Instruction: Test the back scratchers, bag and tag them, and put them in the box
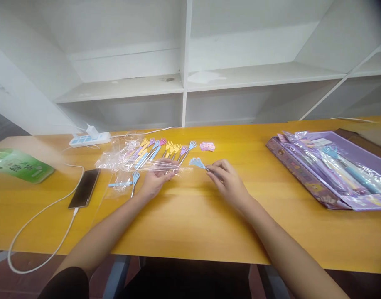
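Observation:
My left hand (159, 176) is closed on a long clear plastic sleeve (140, 165), whose end points right. My right hand (226, 181) pinches a light blue hand-shaped stick (197, 162) by its metal shaft, with the blue head toward the sleeve's end and a small gap between them. Several hand-shaped sticks (177, 148) in yellow, purple, pink and blue lie beyond my left hand. Another blue one (135, 178) rests left of my left wrist. More clear sleeves (115, 153) are heaped at the left. Small pink cards (207, 146) lie beyond the held stick.
At the right stands a purple box (318, 189) holding packaged sticks. On the left are a phone (84, 189) with a white cable (47, 206), a green package (22, 165) and a power strip (89, 140). White shelves (121, 89) rise behind the wooden table (190, 232).

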`<state>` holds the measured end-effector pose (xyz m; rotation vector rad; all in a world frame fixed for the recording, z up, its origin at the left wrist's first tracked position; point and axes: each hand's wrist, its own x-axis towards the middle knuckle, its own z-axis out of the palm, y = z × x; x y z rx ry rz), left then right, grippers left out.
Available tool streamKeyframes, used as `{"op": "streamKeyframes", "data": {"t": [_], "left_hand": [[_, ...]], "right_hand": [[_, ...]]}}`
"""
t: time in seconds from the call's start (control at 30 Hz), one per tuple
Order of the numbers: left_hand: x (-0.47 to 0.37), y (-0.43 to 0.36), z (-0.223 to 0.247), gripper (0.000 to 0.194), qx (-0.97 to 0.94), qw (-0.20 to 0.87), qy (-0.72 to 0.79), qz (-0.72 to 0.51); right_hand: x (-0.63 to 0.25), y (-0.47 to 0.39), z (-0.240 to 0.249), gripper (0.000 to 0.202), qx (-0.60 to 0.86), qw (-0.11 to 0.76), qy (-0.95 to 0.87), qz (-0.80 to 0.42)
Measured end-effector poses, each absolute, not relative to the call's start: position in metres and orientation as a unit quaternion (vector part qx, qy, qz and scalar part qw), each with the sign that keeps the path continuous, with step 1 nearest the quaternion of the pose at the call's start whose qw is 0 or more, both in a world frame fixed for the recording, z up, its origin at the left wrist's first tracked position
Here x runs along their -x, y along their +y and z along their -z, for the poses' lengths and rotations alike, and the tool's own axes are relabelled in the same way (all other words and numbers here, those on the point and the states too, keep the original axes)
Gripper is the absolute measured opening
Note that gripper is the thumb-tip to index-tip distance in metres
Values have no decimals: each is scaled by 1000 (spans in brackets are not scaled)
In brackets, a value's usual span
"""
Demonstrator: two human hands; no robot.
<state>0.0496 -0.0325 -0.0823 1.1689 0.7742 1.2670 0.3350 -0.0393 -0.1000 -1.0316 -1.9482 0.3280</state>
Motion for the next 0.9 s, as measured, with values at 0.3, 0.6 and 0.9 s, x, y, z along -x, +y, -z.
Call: {"op": "streamKeyframes", "data": {"t": [0.3,0.6,0.9], "left_hand": [[-51,-36,84,44,-501,602,324,-531],[-53,-39,91,41,-514,592,321,-531],[-56,-43,94,33,-537,591,298,-522]], "right_hand": [[-328,-43,106,19,436,491,-748,-94],[-319,-49,106,19,421,493,-755,-100],[-318,-54,105,16,406,502,-759,-84]]}}
